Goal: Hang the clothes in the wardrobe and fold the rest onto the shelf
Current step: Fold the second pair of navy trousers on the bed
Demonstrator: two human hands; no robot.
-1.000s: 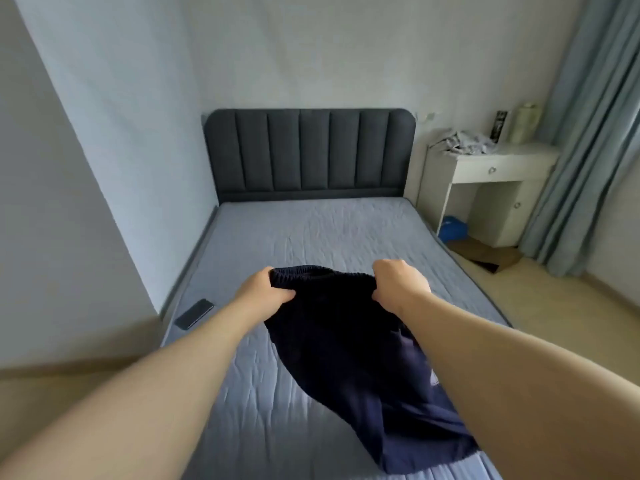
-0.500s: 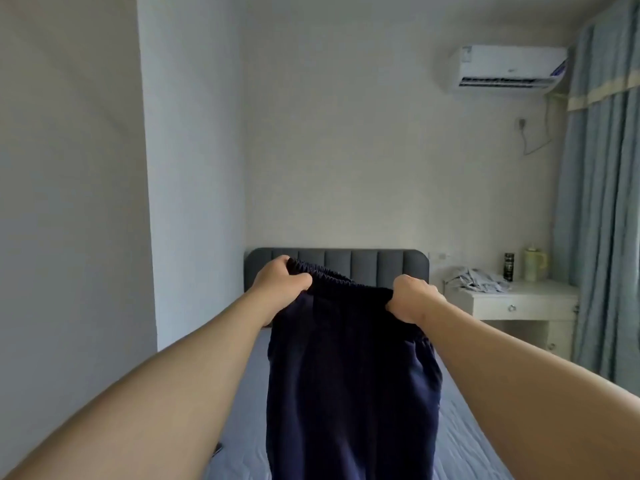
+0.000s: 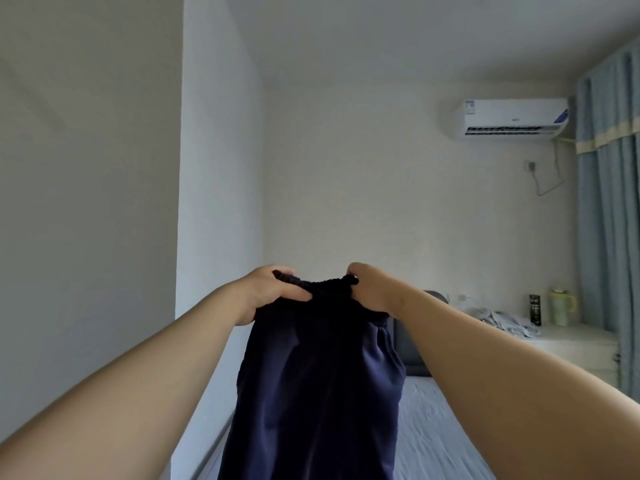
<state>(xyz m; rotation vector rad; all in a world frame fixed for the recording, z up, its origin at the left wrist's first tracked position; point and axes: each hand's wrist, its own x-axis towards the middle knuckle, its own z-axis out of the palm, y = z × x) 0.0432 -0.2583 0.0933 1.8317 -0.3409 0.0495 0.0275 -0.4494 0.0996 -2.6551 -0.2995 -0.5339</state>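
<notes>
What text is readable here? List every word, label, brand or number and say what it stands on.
No text can be read.
On the white wall-mounted air conditioner: a small front logo, a corner label and a blue sticker, all too small to read.
On the black can standing on the white desk: pale markings, blurred.
On the dark navy cloth garment: no print shows.
</notes>
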